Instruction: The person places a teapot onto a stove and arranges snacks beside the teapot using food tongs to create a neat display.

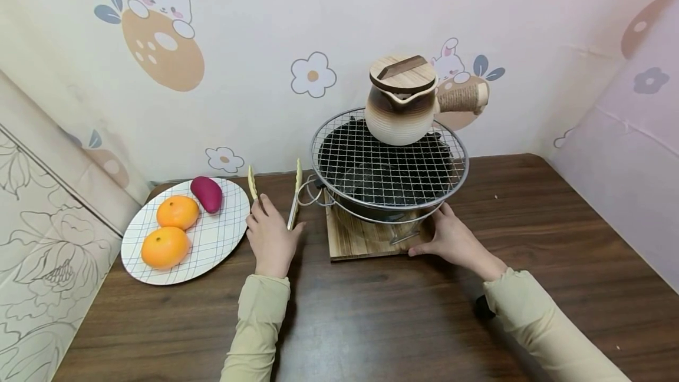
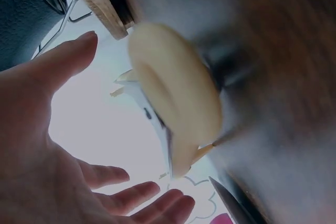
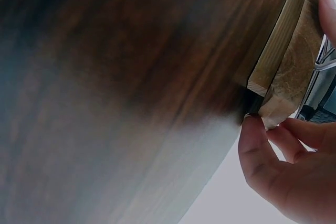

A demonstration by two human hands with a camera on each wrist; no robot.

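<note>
My left hand (image 1: 272, 237), fingers spread and palm down, hovers over a pair of tongs (image 1: 293, 211) with cream scalloped tips and metal arms. The tongs lie spread on the table, and their rounded cream end (image 2: 178, 87) shows in the left wrist view, apart from my fingers. My right hand (image 1: 455, 237) grips the front right corner of a wooden board (image 1: 347, 240), with several fingertips curled at its edge in the right wrist view. On that board stands a round black grill stove (image 1: 366, 211) with a wire mesh (image 1: 371, 175). A lidded clay teapot (image 1: 400, 119) sits on the mesh.
At the left, a white checked plate (image 1: 212, 252) bears two oranges (image 1: 165, 247) and a purple oval item (image 1: 207, 194). The dark wooden table (image 1: 371, 323) meets a patterned wall covering (image 1: 254, 105) at the back. The teapot's rope-wrapped handle (image 1: 458, 99) points right.
</note>
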